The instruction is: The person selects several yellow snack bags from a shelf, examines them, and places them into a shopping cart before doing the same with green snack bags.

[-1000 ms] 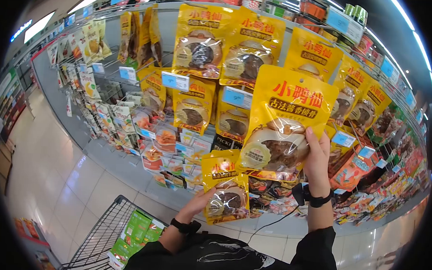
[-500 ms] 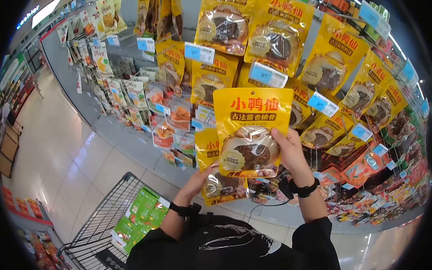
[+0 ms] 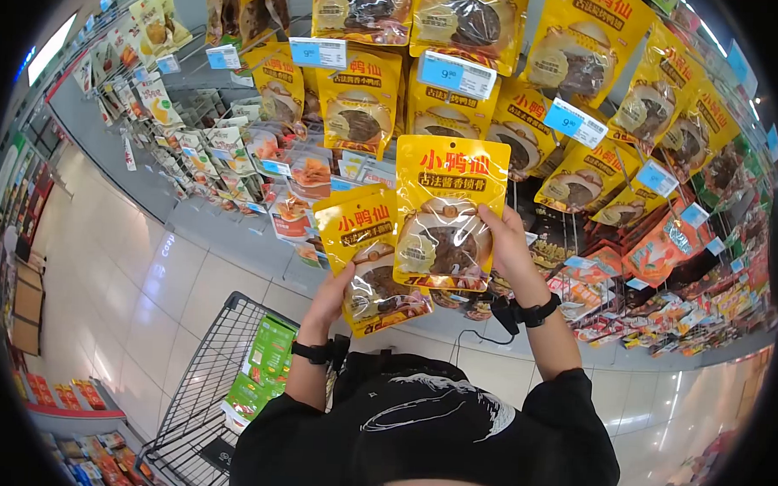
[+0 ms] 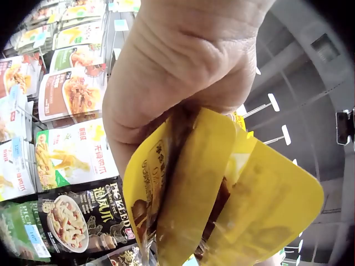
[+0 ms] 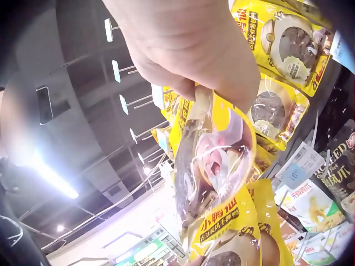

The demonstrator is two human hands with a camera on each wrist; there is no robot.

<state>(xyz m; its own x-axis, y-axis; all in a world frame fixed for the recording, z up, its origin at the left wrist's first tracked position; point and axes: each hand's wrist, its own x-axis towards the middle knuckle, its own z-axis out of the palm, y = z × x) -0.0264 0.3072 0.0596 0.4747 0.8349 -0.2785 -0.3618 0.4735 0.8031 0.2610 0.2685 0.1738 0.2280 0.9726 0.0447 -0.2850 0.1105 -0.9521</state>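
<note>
My right hand (image 3: 511,239) pinches the right edge of a yellow snack pouch (image 3: 451,194), thumb on its printed front. The pouch is upright, its clear window showing dark brown food. To its left, my left hand (image 3: 327,299) grips another yellow pouch (image 3: 361,233) by its left edge, tilted slightly. A second yellow edge shows behind that one. In the left wrist view, yellow pouches (image 4: 194,188) stick out below the left hand (image 4: 183,66), whose fingertips are hidden. The right-hand pouch overlaps the left one in the head view.
Similar yellow pouches (image 3: 359,105) hang on rack hooks ahead, with price tags (image 3: 455,74) among them. A shopping cart (image 3: 187,382) holding green packages (image 3: 269,350) stands at lower left. Tiled floor (image 3: 129,320) runs along the left, and more packets (image 3: 672,240) hang at right.
The right-hand pouch has come down and left, now beside the left-hand pouch. My left hand has risen with its pouch. The head view has shifted across the rack.
</note>
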